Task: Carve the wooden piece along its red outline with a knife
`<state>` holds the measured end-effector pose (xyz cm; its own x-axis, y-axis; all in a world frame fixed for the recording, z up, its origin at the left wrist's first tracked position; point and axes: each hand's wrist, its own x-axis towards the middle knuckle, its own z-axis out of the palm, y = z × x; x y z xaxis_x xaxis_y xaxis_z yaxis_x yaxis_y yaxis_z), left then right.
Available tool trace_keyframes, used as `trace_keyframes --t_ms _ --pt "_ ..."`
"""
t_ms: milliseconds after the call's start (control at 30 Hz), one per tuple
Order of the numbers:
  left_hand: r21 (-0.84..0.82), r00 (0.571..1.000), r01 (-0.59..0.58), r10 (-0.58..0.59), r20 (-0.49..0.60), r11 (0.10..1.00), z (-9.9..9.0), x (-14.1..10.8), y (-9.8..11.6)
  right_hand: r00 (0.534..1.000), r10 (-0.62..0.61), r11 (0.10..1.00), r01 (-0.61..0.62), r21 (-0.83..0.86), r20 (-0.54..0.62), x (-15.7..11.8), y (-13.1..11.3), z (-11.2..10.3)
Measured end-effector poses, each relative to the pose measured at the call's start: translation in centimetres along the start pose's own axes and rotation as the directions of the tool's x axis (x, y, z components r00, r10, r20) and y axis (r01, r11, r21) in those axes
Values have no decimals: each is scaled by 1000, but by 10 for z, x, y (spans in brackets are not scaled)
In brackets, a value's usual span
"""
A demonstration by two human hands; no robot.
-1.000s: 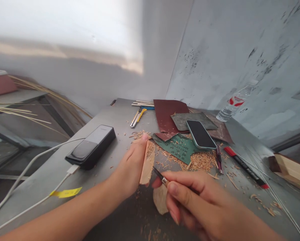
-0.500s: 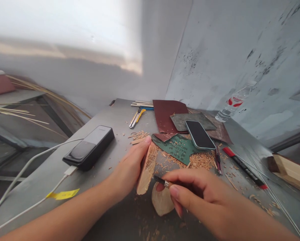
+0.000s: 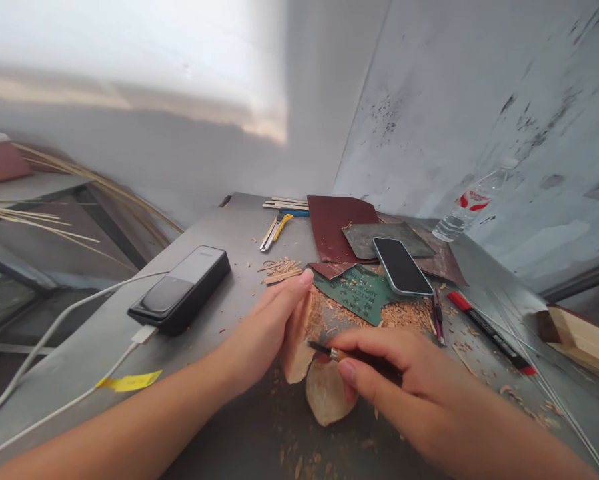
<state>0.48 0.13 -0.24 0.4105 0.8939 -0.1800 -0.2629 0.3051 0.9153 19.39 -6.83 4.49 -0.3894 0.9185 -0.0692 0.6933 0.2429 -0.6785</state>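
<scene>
The left hand (image 3: pixel 264 330) and right hand (image 3: pixel 399 377) are bare, like both forearms (image 3: pixel 154 417).

Table (image 3: pixel 244 220): grey, smooth top. On its left part, a black power bank (image 3: pixel 182 290) with a white cable (image 3: pixel 117 369) attached. Toward the far edge, a yellow-handled utility knife (image 3: pixel 276 231) beside thin sticks (image 3: pixel 285 203). Centre right, overlapping maroon (image 3: pixel 337 227), grey and green (image 3: pixel 362 293) abrasive sheets; a phone (image 3: pixel 402 267) rests on them. Wood shavings (image 3: pixel 409 316) scattered nearby. Right side: red-and-black marker (image 3: pixel 492 333), clear bottle (image 3: pixel 467 205).
</scene>
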Motion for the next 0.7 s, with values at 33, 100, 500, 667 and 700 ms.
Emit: trace_keyframes --t_ms 33,100,500,667,700 --pt "12 1000 -10 10 0 1000 -1 0 -1 1000 3 1000 -3 -1 -5 1 1 1" --pt "23 999 -32 31 8 999 -3 1 -2 999 25 999 -24 32 -28 2 2 3" --pt "-311 1000 -17 20 7 950 1 -3 10 975 93 995 -95 -3 -203 15 6 3" --pt "-307 1000 -5 10 13 952 3 -4 9 987 77 994 -66 84 -142 17 10 10" --pt "-300 999 -4 13 29 954 3 -3 9 990 73 991 -59 119 -119 17 10 11"
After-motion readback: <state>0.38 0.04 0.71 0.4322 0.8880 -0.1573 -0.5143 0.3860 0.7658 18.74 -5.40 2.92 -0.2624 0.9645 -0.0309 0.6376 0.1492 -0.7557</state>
